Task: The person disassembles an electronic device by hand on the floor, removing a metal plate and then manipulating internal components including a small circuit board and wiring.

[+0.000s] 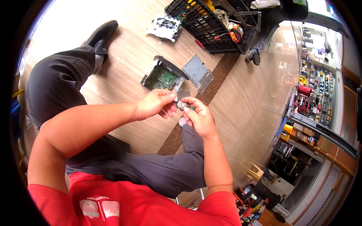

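Note:
My left hand point(156, 103) and my right hand point(200, 116) meet over the floor in front of my lap. Between their fingertips is a small silvery part point(181, 106) with dark edges; its exact kind is too small to make out. Both hands pinch it from opposite sides. Something green point(192, 108) shows at my right fingers, mostly hidden. Just beyond my hands lies an opened car stereo-like metal housing point(162, 77), its green circuit board exposed. A flat grey metal cover point(197, 71) with a perforated end rests beside it.
A silvery drive mechanism point(164, 28) lies farther off on the floor. Near the black plastic crate point(211, 30) is a red-handled screwdriver point(200, 44). A dark stand with a caster point(256, 57) is at the far right. Shelves of goods point(316, 94) line the right side.

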A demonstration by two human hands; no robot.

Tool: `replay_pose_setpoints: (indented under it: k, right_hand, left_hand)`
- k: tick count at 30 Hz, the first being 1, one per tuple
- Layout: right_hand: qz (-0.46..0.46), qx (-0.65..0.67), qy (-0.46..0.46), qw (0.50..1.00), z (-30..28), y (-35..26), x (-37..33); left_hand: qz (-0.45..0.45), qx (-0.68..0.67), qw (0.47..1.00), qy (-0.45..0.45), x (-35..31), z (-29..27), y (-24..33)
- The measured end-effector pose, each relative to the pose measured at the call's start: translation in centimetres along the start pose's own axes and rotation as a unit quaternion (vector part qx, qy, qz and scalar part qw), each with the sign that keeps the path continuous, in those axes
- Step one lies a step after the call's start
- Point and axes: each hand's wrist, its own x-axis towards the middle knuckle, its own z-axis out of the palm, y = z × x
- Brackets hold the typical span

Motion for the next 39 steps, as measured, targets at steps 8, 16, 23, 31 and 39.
replay_pose_setpoints:
  k: [8, 16, 23, 31, 39]
  right_hand:
    - [-0.017, -0.056, 0.026, 0.998, 0.3, 0.1, -0.1]
    - [-0.081, -0.131, 0.079, 0.985, 0.3, 0.7, -0.1]
    - [-0.070, -0.137, 0.097, 0.983, 0.1, 0.8, 0.0]
    - [-0.116, -0.198, 0.098, 0.968, 0.0, 0.9, 0.0]
    - [-0.116, -0.219, 0.138, 0.959, -0.1, 1.3, 0.1]
  left_hand:
    - [0.015, 0.035, 0.999, 0.008, 0.2, -0.2, -0.5]
    - [0.030, 0.106, 0.992, 0.055, 0.5, -0.2, -0.7]
    - [0.029, 0.133, 0.989, 0.052, 0.6, -0.3, -0.8]
    - [0.046, 0.160, 0.985, 0.050, 0.5, -0.2, -1.2]
    - [0.054, 0.168, 0.983, 0.058, 0.5, -0.2, -1.1]
